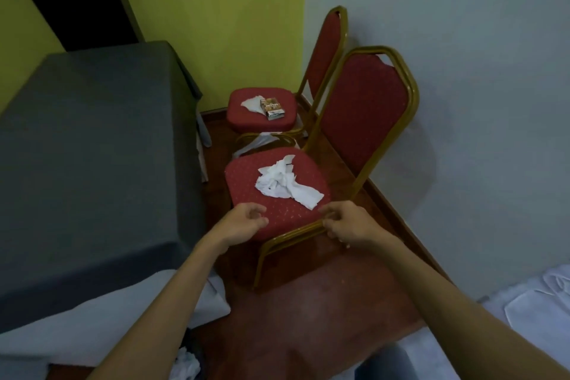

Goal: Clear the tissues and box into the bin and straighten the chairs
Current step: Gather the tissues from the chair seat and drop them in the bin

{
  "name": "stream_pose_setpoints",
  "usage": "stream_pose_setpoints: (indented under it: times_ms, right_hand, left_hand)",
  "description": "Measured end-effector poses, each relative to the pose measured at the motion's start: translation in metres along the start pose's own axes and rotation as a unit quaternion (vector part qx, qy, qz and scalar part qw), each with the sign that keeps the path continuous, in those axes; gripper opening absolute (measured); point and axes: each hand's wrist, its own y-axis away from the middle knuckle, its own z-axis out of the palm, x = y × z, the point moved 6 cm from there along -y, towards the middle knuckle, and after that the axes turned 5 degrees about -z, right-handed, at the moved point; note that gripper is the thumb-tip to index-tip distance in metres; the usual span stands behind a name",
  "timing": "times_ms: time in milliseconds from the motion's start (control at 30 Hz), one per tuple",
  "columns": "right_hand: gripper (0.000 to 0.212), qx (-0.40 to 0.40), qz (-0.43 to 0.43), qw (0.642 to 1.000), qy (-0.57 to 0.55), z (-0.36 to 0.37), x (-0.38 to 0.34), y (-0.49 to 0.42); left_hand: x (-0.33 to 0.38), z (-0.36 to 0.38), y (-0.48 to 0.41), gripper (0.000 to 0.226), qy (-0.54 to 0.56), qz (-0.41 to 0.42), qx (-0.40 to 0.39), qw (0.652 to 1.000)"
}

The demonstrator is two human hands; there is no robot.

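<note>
One box (273, 108) on far chair (246, 120), print unreadable, tissues (285, 183) on near chair (364, 108)

Unclear parts
Box (273, 108) print too small to read; desk (77, 148) cut off at nine o'clock; white bundle (185, 364) at six o'clock indistinct.

Two hands: the left hand (243, 222) and the right hand (345, 227). Two red chairs: the near chair (364, 114) directly ahead of the hands, the far chair (327, 49) beyond it. Two clumps of tissue: the near tissue (283, 183) just past the hands, the far tissue (251, 103) well beyond. One box (273, 108), beside the far tissue. One bin (265, 140), between the chairs. One bench (92, 148), left of the left hand.
</note>
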Motion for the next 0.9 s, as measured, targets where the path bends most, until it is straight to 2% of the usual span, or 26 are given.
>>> stream_pose_setpoints:
  times_ms: [167, 267, 467, 567, 700, 800, 900]
  right_hand:
    - [0.04, -0.059, 0.012, 0.998, 0.004, 0.012, 0.039, -0.063]
    - [0.044, -0.106, 0.032, 0.994, 0.013, 0.023, 0.063, -0.111]
    - [0.052, -0.121, 0.009, 0.992, 0.033, 0.037, 0.1, -0.254]
    - [0.062, -0.136, -0.018, 0.99, 0.039, 0.048, 0.108, -0.326]
    - [0.079, -0.169, -0.053, 0.983, 0.055, 0.068, 0.121, -0.392]
    - [0.096, -0.186, -0.085, 0.974, 0.098, 0.078, 0.127, -0.425]
    - [0.115, -0.219, -0.127, 0.954, 0.16, 0.086, 0.125, -0.454]
  left_hand:
    - [0.0, 0.028, -0.048, 0.04, 0.047, -0.043, -0.009, 0.998]
    - [-0.001, 0.049, -0.09, 0.033, 0.129, -0.095, -0.018, 0.987]
    - [0.009, 0.053, -0.219, 0.027, 0.15, -0.124, 0.073, 0.978]
    - [0.013, 0.04, -0.291, 0.052, 0.106, -0.117, 0.144, 0.977]
    - [0.013, 0.028, -0.371, 0.069, -0.006, -0.081, 0.22, 0.972]
    - [-0.001, 0.036, -0.409, 0.085, -0.117, -0.121, 0.142, 0.976]
    - [-0.023, 0.051, -0.426, 0.096, -0.238, -0.167, 0.061, 0.955]
